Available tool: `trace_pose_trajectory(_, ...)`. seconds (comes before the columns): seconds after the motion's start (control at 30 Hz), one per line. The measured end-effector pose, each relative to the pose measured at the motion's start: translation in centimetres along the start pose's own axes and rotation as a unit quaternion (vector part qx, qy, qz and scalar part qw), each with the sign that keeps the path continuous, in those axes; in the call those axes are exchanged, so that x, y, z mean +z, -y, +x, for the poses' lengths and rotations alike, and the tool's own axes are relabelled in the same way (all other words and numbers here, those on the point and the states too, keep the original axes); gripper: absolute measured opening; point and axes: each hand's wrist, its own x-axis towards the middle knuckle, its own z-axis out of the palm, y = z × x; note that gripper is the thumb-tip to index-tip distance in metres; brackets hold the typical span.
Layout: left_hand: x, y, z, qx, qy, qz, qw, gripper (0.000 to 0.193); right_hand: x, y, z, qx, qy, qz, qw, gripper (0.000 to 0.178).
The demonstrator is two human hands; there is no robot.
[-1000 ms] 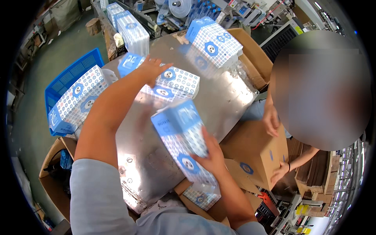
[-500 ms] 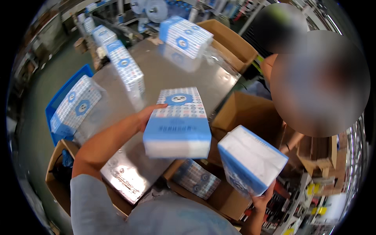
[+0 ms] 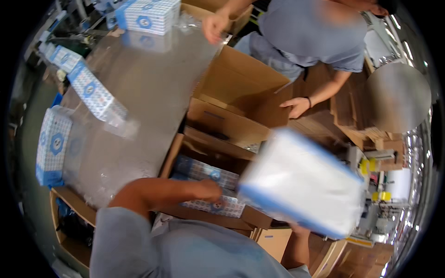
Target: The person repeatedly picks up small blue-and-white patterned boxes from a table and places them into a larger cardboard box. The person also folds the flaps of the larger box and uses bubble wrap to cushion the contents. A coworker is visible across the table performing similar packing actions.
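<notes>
My right hand (image 3: 300,227) grips a big blue-and-white tissue pack (image 3: 303,185) from its near lower edge. The pack is blurred, its white side faces up, and it hides most of my fingers. My left hand (image 3: 211,191) is down inside an open cardboard carton (image 3: 185,139), over a patterned tissue pack (image 3: 232,207). Its fingers are smeared and partly hidden, so their grip is unclear. Beside that one, on the far side of the same carton, lies another patterned tissue pack (image 3: 197,167).
A second open carton (image 3: 245,83) stands beyond mine, with a co-worker's hand (image 3: 296,106) at its right rim. The co-worker's other hand (image 3: 215,28) is over the metal table (image 3: 148,83). More packs (image 3: 95,95) lie along the table's left and far sides.
My left hand has gone down into the carton, where a second pack now lies. The right hand's pack has come up and turned its white side upward. The view has swung right.
</notes>
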Motion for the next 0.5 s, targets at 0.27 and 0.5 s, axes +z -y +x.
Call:
trace_pose_trajectory(0.27, 13.1, 10.5, 8.5, -0.242, -0.339, -0.028, 0.909, 0.058, 20.5, -19.5, 15.6, -0.285, 0.220, -0.539, 0.762, 0.074)
trace_pose_trajectory(0.5, -4.0, 4.0, -19.7, -0.042, -0.392, -0.299, 0.869, 0.035, 24.2, -29.2, 19.3, -0.091, 0.382, -0.574, 0.718, 0.067)
